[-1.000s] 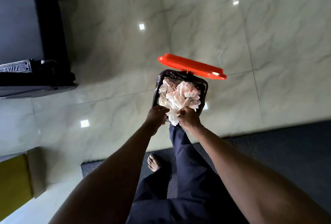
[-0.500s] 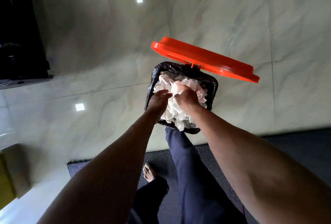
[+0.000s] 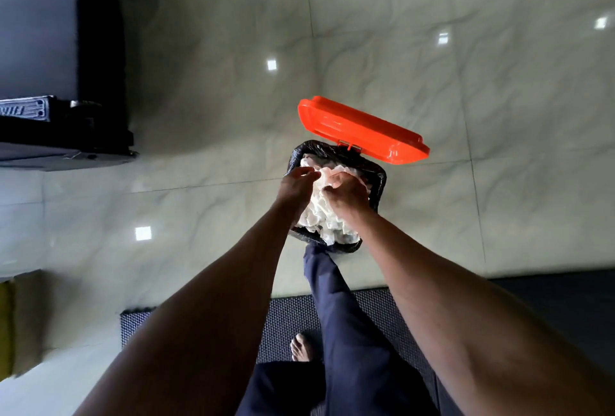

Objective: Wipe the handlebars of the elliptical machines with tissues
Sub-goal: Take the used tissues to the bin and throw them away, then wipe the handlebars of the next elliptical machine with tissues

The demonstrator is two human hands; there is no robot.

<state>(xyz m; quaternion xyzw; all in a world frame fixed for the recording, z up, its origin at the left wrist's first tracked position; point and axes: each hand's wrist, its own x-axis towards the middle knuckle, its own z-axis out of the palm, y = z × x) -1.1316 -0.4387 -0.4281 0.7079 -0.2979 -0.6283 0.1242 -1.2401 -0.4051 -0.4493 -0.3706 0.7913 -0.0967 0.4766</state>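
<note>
A small bin lined with a black bag (image 3: 379,182) stands on the floor ahead of me, its orange lid (image 3: 362,131) tipped up behind it. Crumpled white tissues (image 3: 324,219) fill it to the rim. My left hand (image 3: 296,186) reaches over the bin's left edge, fingers extended onto the tissues. My right hand (image 3: 346,192) is over the pile with its fingers curled into the tissues. My leg in dark blue trousers (image 3: 336,309) stretches to the bin's base. No elliptical handlebar is in view.
Glossy pale marble tiles (image 3: 466,82) surround the bin. A dark rubber mat (image 3: 283,322) lies under my bare foot (image 3: 301,347). A black machine base (image 3: 66,129) sits at the left edge, with a dark wall panel above it.
The view pulled back from the bin and the machine base came back into sight at left. Both hands stayed on the tissues; the left hand's fingers have spread onto the pile.
</note>
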